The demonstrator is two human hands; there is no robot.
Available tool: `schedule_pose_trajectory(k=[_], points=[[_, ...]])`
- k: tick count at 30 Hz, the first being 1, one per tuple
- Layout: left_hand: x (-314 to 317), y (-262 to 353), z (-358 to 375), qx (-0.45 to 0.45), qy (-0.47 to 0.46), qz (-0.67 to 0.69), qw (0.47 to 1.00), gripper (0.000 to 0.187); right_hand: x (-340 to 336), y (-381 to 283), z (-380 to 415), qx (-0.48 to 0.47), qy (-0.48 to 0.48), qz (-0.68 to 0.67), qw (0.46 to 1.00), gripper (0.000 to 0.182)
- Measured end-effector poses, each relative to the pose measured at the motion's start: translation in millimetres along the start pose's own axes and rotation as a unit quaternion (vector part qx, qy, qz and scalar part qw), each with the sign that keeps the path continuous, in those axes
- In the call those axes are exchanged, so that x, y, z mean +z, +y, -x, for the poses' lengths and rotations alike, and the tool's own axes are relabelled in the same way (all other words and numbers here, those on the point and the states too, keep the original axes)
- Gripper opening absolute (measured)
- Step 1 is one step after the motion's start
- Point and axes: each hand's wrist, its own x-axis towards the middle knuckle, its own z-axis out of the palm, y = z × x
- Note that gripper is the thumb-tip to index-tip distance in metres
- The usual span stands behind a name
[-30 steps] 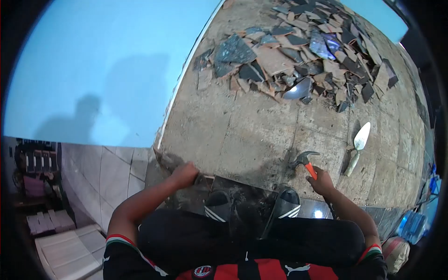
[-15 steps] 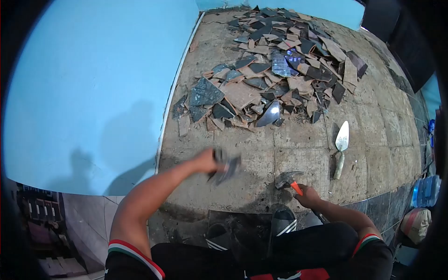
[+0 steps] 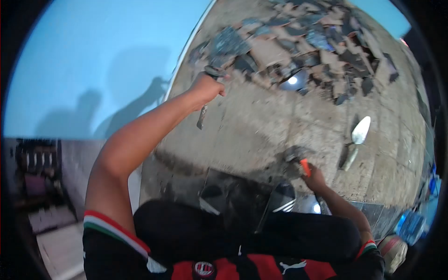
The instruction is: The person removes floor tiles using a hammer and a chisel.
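Observation:
My left hand (image 3: 207, 89) is closed around what looks like a chisel (image 3: 201, 119), held near the wall. A round dark top shows above the fist and a flat, dirty blade below; the grip between is hidden by my fingers. My right hand (image 3: 315, 178) grips a hammer (image 3: 297, 153) low in front of my right knee. Its dark metal head faces away from me, and orange shows on the handle. To the right of the hammer, a trowel (image 3: 361, 130) lies on the rough floor (image 3: 242, 135), untouched.
A heap of broken tiles (image 3: 268, 51) spreads ahead, past my left hand. The blue wall (image 3: 93, 56) rises on the left. Dark tiles (image 3: 242, 191) lie between my shoes. A blue water bottle (image 3: 410, 227) and a sack (image 3: 393, 252) stand at the right.
My left hand has moved forward to the edge of the tile heap, carrying the tool that was blurred before. The view has tilted and turned. My right hand still holds the hammer low.

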Motion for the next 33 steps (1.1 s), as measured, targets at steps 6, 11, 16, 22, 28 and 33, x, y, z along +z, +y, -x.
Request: schedule_pose_trajectory(k=[6, 11, 16, 22, 28, 33], points=[[2, -149, 43, -0.13, 0.039, 0.026, 0.99, 0.035, -6, -2, -6, -0.041, -0.028, -0.035, 0.998, 0.064], [36, -178, 65, -0.165, 0.019, 0.055, 0.985, 0.029, -7, -6, -3, 0.038, -0.059, -0.054, 0.996, 0.064], [58, -210, 70, -0.096, 0.031, 0.071, 0.992, 0.019, 12, 24, -12, -0.058, -0.012, -0.009, 0.998, 0.064], [63, -247, 71, -0.181, -0.016, 0.129, 0.975, 0.031, -10, -24, 2, 0.042, -0.044, -0.052, 0.997, 0.06], [62, -268, 63, -0.149, -0.042, 0.217, 0.964, 0.029, -10, -28, 1, 0.058, -0.048, -0.046, 0.996, 0.059], [49, -269, 62, -0.189, -0.035, 0.268, 0.944, 0.023, -31, -76, 0, 0.086, -0.053, -0.07, 0.992, 0.054]])
